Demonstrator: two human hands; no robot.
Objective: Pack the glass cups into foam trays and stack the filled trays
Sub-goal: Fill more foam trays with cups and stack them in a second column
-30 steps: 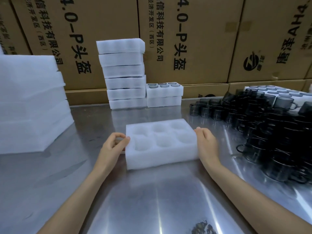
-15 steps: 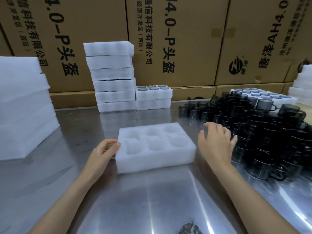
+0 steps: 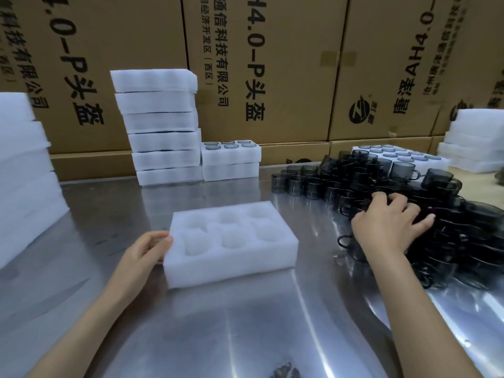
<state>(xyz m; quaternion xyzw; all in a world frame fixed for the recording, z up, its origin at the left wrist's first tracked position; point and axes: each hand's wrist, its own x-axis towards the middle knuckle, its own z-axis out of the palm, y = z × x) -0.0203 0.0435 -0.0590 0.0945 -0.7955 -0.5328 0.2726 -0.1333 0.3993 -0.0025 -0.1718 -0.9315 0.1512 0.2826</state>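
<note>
A white foam tray (image 3: 231,257) with several empty round pockets lies in the middle of the steel table. My left hand (image 3: 144,255) rests against its left edge, fingers curled on the foam. A big heap of dark smoked-glass cups with handles (image 3: 450,227) covers the table's right side. My right hand (image 3: 390,225) lies on top of that heap, fingers spread over the cups; no cup is lifted. Two short stacked trays (image 3: 231,159), the upper one filled with cups, stand at the back.
A tall stack of foam trays (image 3: 161,126) stands at the back beside the filled ones. More foam is piled at the far left (image 3: 24,173) and far right (image 3: 474,140). A wide filled tray (image 3: 403,156) sits behind the heap. Cardboard boxes (image 3: 272,64) wall the rear.
My right hand has left the tray's right edge and travelled right onto the heap of cups. My left hand stays at the tray's left side.
</note>
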